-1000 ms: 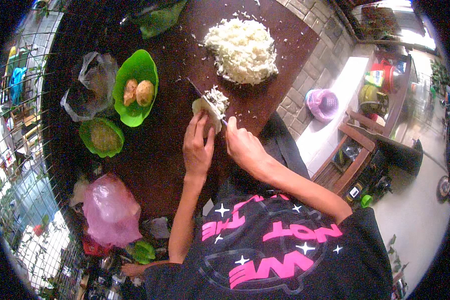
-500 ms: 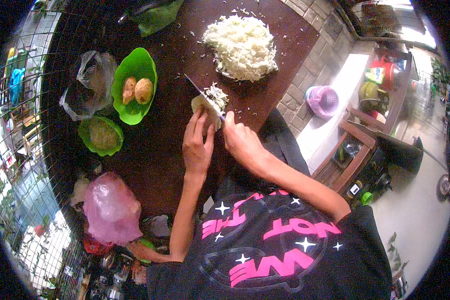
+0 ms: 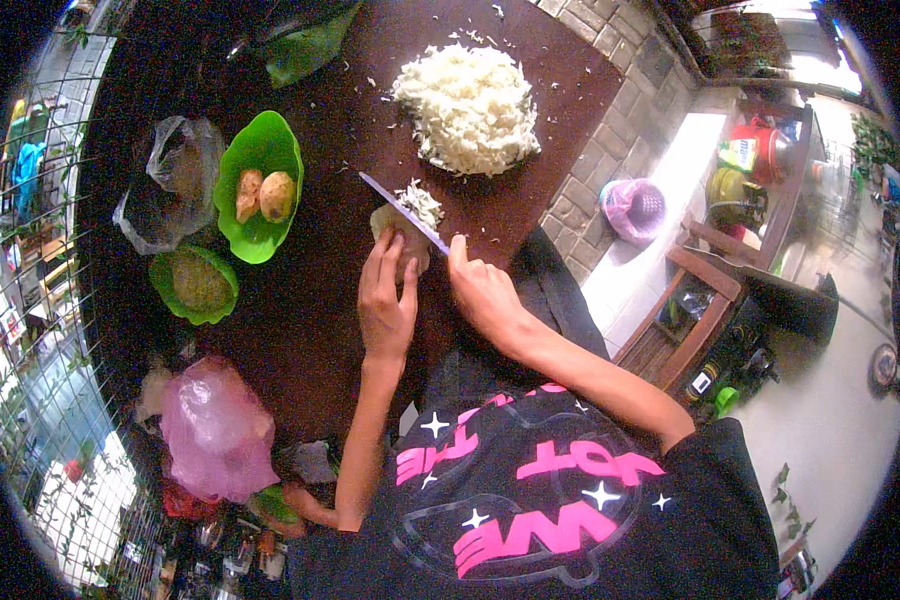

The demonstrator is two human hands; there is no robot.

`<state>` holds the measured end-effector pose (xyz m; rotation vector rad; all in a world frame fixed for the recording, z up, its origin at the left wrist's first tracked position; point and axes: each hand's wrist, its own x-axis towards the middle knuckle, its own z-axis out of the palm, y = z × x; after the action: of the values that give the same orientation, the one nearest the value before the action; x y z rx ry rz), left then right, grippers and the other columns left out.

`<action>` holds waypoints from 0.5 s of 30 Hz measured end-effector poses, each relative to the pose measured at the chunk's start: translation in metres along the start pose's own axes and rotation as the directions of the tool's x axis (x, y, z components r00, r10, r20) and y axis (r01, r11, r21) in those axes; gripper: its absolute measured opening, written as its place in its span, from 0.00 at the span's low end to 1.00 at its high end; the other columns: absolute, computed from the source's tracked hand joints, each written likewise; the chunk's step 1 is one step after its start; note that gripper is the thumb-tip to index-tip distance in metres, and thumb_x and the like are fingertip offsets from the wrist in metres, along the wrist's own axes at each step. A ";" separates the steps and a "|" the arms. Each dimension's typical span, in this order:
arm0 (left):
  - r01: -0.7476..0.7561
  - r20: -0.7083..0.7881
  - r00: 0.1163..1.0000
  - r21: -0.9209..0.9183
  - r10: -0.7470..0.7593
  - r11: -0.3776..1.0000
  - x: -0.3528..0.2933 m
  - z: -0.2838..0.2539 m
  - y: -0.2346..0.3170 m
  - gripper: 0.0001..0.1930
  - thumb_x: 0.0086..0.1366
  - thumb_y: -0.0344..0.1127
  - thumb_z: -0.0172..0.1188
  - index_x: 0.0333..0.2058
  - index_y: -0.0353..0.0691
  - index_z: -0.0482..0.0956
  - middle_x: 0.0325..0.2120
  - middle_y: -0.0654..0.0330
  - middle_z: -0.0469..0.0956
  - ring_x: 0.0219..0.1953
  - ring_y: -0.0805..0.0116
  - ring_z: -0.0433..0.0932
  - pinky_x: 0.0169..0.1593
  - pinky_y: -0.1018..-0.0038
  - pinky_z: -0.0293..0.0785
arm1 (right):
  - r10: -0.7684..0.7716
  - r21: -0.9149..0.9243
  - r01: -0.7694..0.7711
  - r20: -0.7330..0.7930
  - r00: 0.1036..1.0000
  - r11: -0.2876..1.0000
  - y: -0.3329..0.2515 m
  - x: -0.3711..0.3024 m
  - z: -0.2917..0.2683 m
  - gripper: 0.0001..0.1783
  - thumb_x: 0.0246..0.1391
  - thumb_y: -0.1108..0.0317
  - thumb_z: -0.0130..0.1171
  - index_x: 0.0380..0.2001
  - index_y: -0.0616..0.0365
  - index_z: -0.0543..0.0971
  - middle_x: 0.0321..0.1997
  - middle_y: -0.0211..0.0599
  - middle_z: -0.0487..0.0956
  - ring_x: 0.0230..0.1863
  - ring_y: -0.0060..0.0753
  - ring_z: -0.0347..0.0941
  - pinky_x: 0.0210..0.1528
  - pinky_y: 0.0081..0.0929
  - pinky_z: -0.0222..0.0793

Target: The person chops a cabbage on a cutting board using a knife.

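My right hand grips a knife, its long thin blade slanting up and to the left across a pale vegetable piece on the dark table. My left hand presses its fingertips on that piece, just left of the blade. What kind of vegetable it is, I cannot tell. Fresh white shreds lie against the far side of the blade. Beyond them rises a large heap of white shredded vegetable, with loose bits scattered round it.
To the left stand a green leaf-shaped dish with two brownish lumps, a smaller green bowl, a clear plastic bag and a pink bag. Another person's hand is near the pink bag. A purple basket is at right.
The knife's blade has tipped and now shows more of its flat side. My hands stay at the vegetable piece. The whole view has shifted slightly. The other person's hand has moved nearer the pink bag.
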<state>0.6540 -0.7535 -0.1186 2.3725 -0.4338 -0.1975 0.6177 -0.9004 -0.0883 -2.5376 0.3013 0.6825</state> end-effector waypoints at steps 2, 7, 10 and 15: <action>0.022 0.018 1.000 0.025 -0.023 0.999 -0.003 -0.003 0.002 0.19 0.62 0.29 0.56 0.52 0.35 0.71 0.55 0.51 0.70 0.55 0.51 0.70 0.58 0.61 0.67 | -0.008 0.022 0.008 0.029 1.000 1.000 -0.002 -0.004 0.005 0.12 0.53 0.77 0.45 0.41 0.70 0.63 0.22 0.59 0.78 0.26 0.55 0.79 0.24 0.45 0.77; -0.025 -0.006 1.000 0.102 0.026 0.994 -0.002 -0.003 0.005 0.19 0.60 0.29 0.57 0.52 0.37 0.71 0.54 0.53 0.70 0.57 0.51 0.66 0.60 0.61 0.64 | 0.017 0.019 -0.018 0.062 0.998 1.000 -0.009 -0.001 0.005 0.12 0.53 0.77 0.46 0.42 0.70 0.63 0.22 0.58 0.78 0.26 0.55 0.79 0.25 0.45 0.77; -0.024 -0.022 0.999 0.092 0.026 0.995 -0.001 -0.003 0.005 0.19 0.59 0.28 0.58 0.51 0.37 0.72 0.53 0.54 0.70 0.56 0.52 0.65 0.60 0.62 0.63 | 0.007 0.131 -0.008 0.008 1.000 0.991 -0.011 -0.002 0.000 0.13 0.53 0.76 0.46 0.42 0.70 0.62 0.23 0.59 0.78 0.27 0.57 0.79 0.26 0.47 0.78; -0.010 -0.010 1.000 0.125 0.011 0.992 -0.002 -0.001 0.004 0.19 0.59 0.28 0.58 0.51 0.37 0.72 0.53 0.54 0.70 0.55 0.52 0.66 0.59 0.62 0.64 | -0.041 0.082 0.052 -0.123 0.991 0.995 -0.019 -0.004 0.005 0.15 0.55 0.74 0.44 0.45 0.72 0.63 0.23 0.56 0.79 0.27 0.56 0.79 0.27 0.47 0.77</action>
<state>0.6513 -0.7546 -0.1149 2.4922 -0.4654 -0.1568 0.6185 -0.8807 -0.0824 -2.5012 0.3052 0.4880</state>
